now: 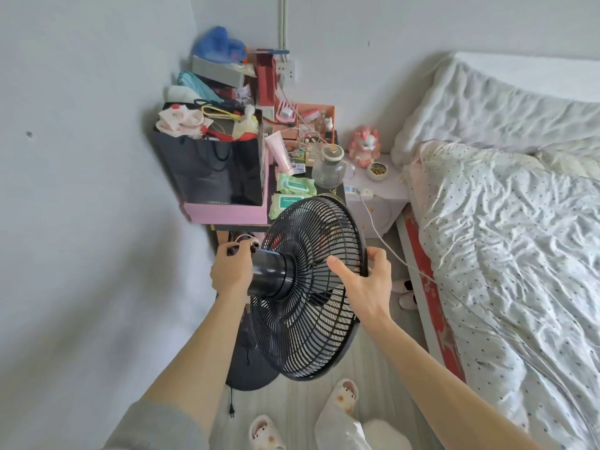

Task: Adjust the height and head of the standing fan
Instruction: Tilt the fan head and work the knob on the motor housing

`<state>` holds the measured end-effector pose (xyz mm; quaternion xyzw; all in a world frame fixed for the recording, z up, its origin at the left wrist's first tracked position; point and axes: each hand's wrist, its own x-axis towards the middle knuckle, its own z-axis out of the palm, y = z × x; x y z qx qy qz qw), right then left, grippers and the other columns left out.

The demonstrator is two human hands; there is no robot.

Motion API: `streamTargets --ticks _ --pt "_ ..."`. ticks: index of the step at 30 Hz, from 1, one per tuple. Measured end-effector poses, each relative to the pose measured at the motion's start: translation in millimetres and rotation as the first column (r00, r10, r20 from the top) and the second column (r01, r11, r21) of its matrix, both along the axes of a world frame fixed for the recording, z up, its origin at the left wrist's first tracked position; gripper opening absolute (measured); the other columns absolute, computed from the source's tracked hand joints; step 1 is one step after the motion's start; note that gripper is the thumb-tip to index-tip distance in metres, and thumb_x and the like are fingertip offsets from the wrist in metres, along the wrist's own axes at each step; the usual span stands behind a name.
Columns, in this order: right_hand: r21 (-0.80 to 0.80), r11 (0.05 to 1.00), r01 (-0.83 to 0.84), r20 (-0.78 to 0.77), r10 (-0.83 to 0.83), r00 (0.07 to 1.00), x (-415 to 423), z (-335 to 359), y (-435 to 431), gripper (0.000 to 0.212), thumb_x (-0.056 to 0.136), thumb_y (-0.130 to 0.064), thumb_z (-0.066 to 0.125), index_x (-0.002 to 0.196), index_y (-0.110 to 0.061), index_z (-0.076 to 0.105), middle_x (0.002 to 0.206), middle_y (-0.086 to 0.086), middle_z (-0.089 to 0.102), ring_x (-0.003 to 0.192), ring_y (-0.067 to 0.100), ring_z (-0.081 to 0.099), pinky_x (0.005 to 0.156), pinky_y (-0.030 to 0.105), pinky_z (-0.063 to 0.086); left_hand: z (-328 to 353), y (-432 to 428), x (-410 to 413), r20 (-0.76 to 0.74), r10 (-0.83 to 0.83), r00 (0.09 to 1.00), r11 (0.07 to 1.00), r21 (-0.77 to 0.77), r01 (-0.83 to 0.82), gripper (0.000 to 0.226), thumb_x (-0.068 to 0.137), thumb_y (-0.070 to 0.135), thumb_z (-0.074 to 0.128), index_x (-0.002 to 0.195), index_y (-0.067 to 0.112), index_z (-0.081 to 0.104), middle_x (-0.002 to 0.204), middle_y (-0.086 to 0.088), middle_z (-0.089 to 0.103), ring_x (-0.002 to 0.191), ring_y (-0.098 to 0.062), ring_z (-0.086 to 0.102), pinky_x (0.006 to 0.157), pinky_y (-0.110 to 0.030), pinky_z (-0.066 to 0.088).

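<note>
A black standing fan stands in front of me, its round wire guard (302, 319) facing right towards the bed. The black motor housing (269, 274) points left from the guard's back. My left hand (230, 267) wraps around the rear end of the motor housing, fingers curled over a small knob there. My right hand (367, 280) grips the right rim of the guard, thumb on the back wires, fingers over the edge. The fan's round black base (250, 368) rests on the floor below; the pole is mostly hidden by the head.
A cluttered side table (337, 193) with a black bag (211, 170), pink box (227, 214) and glass kettle (331, 167) stands behind the fan. A bed (506, 254) fills the right. A white cable (389, 251) runs past the guard. The fan's plug (232, 412) lies on the floor by my slippers (264, 431).
</note>
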<state>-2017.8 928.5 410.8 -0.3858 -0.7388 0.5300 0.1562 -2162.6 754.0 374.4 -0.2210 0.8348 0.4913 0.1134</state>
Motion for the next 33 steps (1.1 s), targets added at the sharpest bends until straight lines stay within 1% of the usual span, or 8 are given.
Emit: streamTargets --ticks 5,12,15,17,22,26,28,33 --pt "0.087 0.996 -0.037 -0.042 0.041 0.998 -10.7 17.6 -16.7 0.048 0.067 -0.051 0.082 0.101 -0.034 0.053 0.114 -0.016 0.043 0.095 -0.010 0.050 0.072 0.012 0.042 -6.3 -14.8 -6.3 0.021 0.047 0.999 0.998 0.043 -0.048 0.027 0.096 0.049 0.052 0.116 0.031 0.058 0.110 0.000 0.056 0.099 -0.024 0.051 0.095 -0.045 0.051" --pt "0.252 0.962 -0.107 -0.055 0.125 0.991 -15.9 52.1 -36.3 0.043 0.068 -0.047 0.082 0.089 -0.036 0.046 0.116 -0.014 0.039 0.092 -0.017 0.047 0.065 0.007 0.042 -8.8 -26.5 -1.7 0.032 0.125 0.992 0.961 0.247 -0.129 0.023 0.097 0.045 0.052 0.113 0.030 0.060 0.111 -0.003 0.057 0.091 -0.017 0.052 0.068 -0.028 0.046" --pt "0.326 0.934 -0.147 -0.088 0.185 0.979 -18.1 67.0 -48.0 0.041 0.069 -0.046 0.081 0.092 -0.033 0.050 0.121 -0.015 0.035 0.096 -0.015 0.050 0.070 -0.001 0.041 -10.7 -29.8 -0.3 0.111 0.173 0.979 0.910 0.363 -0.202 0.030 0.098 0.042 0.051 0.120 0.024 0.061 0.123 -0.010 0.058 0.108 -0.026 0.054 0.094 -0.041 0.051" --pt "0.354 0.919 -0.173 -0.084 0.215 0.973 -22.5 75.8 -55.6 0.040 0.069 -0.046 0.080 0.092 -0.032 0.050 0.121 -0.017 0.034 0.096 -0.005 0.054 0.069 -0.003 0.039 -11.2 -31.4 0.1 0.138 0.173 0.975 0.900 0.380 -0.213 0.031 0.101 0.037 0.048 0.124 0.021 0.059 0.125 -0.011 0.057 0.108 -0.027 0.052 0.098 -0.046 0.049" --pt "0.349 0.918 -0.188 -0.030 0.212 0.977 -27.4 81.8 -63.1 0.043 0.076 -0.041 0.079 0.102 -0.023 0.049 0.126 -0.010 0.033 0.099 0.012 0.055 0.078 0.019 0.043 -12.5 -44.0 -10.4 0.109 0.098 0.989 0.923 0.362 -0.131 0.017 0.102 0.033 0.046 0.114 0.027 0.056 0.119 -0.009 0.053 0.104 -0.026 0.049 0.086 -0.049 0.056" --pt "0.367 0.909 -0.200 -0.017 0.222 0.975 -25.5 82.7 -69.5 0.046 0.078 -0.045 0.077 0.105 -0.024 0.046 0.126 -0.011 0.030 0.106 0.019 0.056 0.088 0.033 0.051 -10.0 -49.8 -12.9 0.160 0.081 0.984 0.899 0.415 -0.141 0.023 0.099 0.040 0.047 0.115 0.027 0.058 0.107 -0.006 0.055 0.106 -0.030 0.053 0.086 -0.058 0.057" --pt "0.367 0.908 -0.200 -0.015 0.221 0.975 -24.3 82.2 -71.1 0.047 0.078 -0.046 0.076 0.106 -0.025 0.044 0.124 -0.013 0.029 0.108 0.020 0.056 0.092 0.040 0.053 -8.5 -50.7 -12.2 0.141 0.065 0.988 0.912 0.392 -0.116 0.027 0.101 0.039 0.047 0.121 0.025 0.058 0.114 -0.007 0.054 0.107 -0.030 0.052 0.086 -0.059 0.058" --pt "0.385 0.908 -0.164 -0.027 0.189 0.982 -21.0 79.9 -68.1 0.055 0.078 -0.046 0.077 0.111 -0.032 0.034 0.117 -0.012 0.032 0.104 0.012 0.049 0.093 0.041 0.051 -4.5 -52.1 -12.4 0.134 0.033 0.990 0.920 0.384 -0.082 0.031 0.100 0.042 0.049 0.127 0.026 0.055 0.114 -0.005 0.052 0.093 -0.022 0.052 0.089 -0.056 0.057"
